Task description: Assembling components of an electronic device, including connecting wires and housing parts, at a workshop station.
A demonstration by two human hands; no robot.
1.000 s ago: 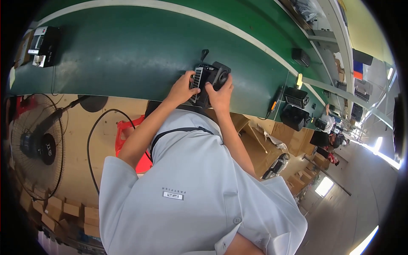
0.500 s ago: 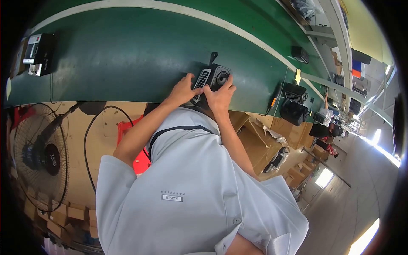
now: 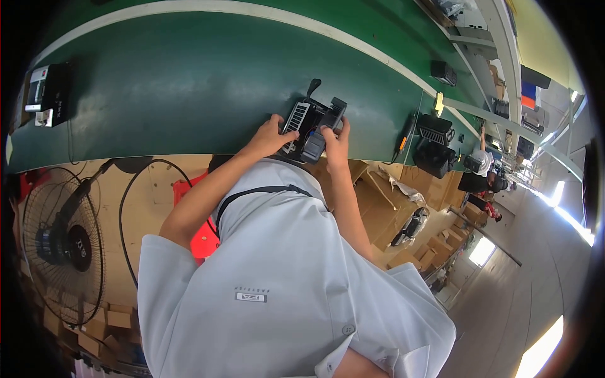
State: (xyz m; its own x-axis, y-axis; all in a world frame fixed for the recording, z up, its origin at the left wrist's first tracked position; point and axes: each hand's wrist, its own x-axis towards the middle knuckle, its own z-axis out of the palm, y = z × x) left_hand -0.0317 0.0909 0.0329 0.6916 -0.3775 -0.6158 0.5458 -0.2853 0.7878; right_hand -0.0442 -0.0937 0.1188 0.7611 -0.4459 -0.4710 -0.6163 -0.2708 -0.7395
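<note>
On the green bench in front of me a small black radio-like device lies opened into two halves, with thin wires showing in the gap. Its left half (image 3: 297,118) carries a panel with white bars. My left hand (image 3: 271,135) is closed round the near left side of that half. The right half, a dark cover (image 3: 324,131), stands tilted away from it. Thumb and fingers of my right hand (image 3: 337,140) grip this cover at its right side. A black paddle-shaped piece (image 3: 313,87) sticks out beyond the device's far end.
To the right lie a power screwdriver (image 3: 406,138) with an orange part and black housings (image 3: 436,130). A black box-shaped device (image 3: 55,94) stands at the far left. Below the bench edge are a fan (image 3: 63,242) and a red stool (image 3: 205,244). Another person works farther right.
The round speaker face no longer shows. My right hand has swung the right half up and away from the barred half, opening a gap with wires. My left hand stays on its side.
</note>
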